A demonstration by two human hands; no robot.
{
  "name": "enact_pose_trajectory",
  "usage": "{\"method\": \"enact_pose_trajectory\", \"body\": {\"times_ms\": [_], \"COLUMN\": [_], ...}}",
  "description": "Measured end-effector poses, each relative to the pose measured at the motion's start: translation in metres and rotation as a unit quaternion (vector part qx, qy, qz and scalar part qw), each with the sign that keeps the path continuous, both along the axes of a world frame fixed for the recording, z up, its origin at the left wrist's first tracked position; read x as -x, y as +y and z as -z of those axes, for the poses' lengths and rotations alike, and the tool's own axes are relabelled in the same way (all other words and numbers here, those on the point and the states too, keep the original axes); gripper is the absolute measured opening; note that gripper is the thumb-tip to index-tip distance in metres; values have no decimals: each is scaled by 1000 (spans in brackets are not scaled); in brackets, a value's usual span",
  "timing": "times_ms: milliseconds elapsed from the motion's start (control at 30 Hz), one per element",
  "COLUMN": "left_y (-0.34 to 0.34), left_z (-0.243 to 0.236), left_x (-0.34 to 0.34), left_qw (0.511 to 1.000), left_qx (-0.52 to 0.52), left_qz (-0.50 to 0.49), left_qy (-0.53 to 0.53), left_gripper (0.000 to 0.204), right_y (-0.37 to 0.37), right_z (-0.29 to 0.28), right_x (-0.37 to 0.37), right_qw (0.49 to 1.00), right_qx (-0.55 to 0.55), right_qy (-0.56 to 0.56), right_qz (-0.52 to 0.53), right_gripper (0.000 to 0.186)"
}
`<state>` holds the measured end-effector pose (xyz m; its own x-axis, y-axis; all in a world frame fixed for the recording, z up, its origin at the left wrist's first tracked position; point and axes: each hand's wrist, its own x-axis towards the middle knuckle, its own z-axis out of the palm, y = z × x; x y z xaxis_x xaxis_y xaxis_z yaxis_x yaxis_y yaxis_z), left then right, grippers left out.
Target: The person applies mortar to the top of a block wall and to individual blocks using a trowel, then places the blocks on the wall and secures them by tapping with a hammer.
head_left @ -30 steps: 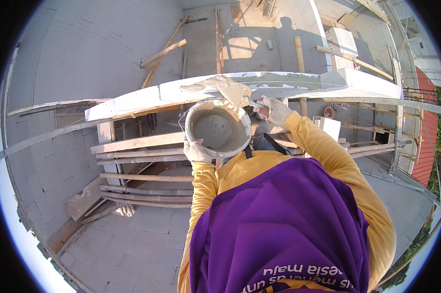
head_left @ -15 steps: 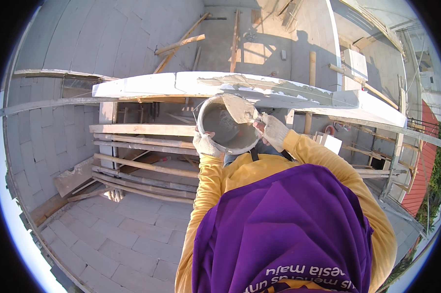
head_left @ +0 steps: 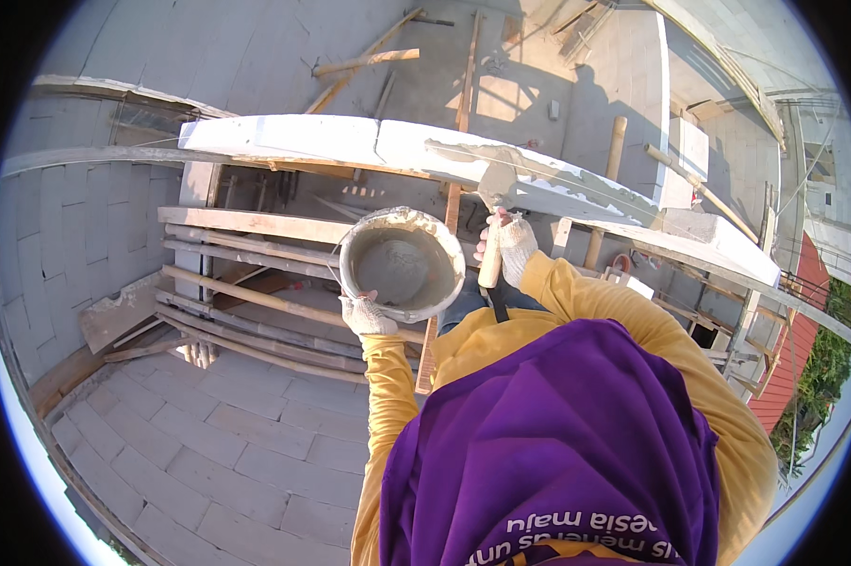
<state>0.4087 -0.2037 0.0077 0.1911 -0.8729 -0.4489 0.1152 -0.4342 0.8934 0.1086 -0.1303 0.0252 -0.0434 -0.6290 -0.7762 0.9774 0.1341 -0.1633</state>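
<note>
Left hand [head_left: 369,314] pinching rim of bucket [head_left: 457,264]; right hand [head_left: 514,241] wrapped round handle of trowel [head_left: 497,182]. Bucket just off near edge of wall [head_left: 284,137]; trowel blade at that edge, by mortar [head_left: 550,171]. Likely risks: one-handed rim grip slips, bucket tips; blade tilts, mortar drops off edge. Bucket grey, round, rim crusted. Trowel blade mortar-smeared, handle pale.

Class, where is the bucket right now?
In the head view, the bucket is just left of centre, gripped by the left hand, below the white wall and left of the trowel.
</note>
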Motion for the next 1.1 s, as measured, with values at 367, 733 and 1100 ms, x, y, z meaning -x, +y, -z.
{"method": "enact_pose_trajectory", "body": {"times_ms": [367,733,1100], "left_y": [14,8,-8], "left_z": [-40,-23,-86], "left_x": [-34,-6,119], "left_qw": [996,997,947], "left_qx": [-42,-4,148], "left_qz": [-64,5,284], "left_qy": [-52,-72,-28], "left_gripper": [57,56,70], "right_y": [-156,-9,16], "right_z": [63,-9,-108], "right_x": [-86,3,45], "right_qw": [988,468,143], "right_qx": [77,8,5], "right_qy": [-129,739,763], "right_qz": [26,-484,-631], "right_gripper": [17,40,23]}}
